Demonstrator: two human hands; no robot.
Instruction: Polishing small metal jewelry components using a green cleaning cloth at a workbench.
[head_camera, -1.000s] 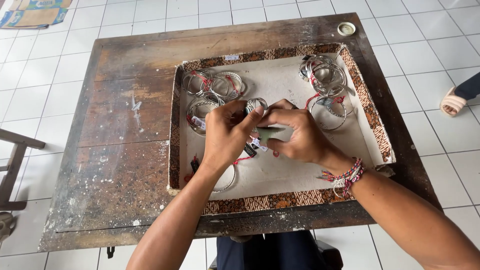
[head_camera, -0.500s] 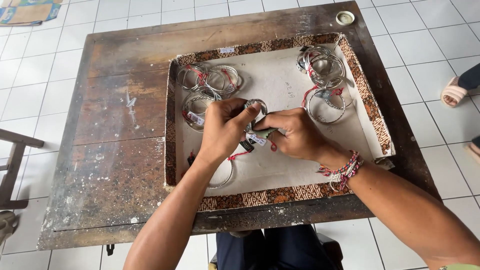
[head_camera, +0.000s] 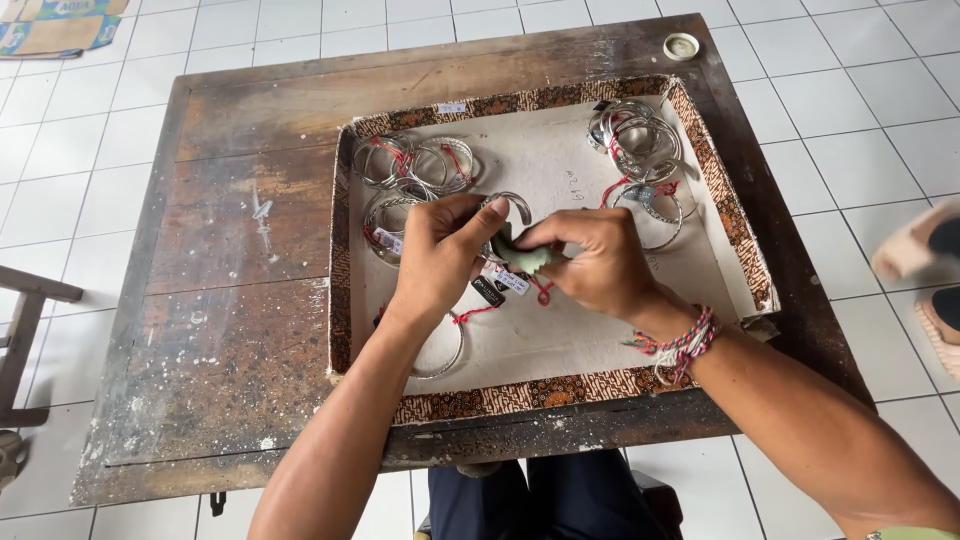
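Head view: the left hand pinches a silver bangle steady above the shallow tray while the right hand presses a small green cloth against it, apparently to rub the metal. Tagged bangles lie grouped inside the tray on the worn bench.

Right hand: thumb and fingers now pinch a small pale green cloth against the silver bangle; earlier the cloth is not discernible between the hands.
Left hand: grip on the bangle shifts slightly, the thumb now stretched along the ring's underside.
Tags: now hang clear below the hands on red string, more exposed than before.
Foot at right edge: now blurred and placed further into view.
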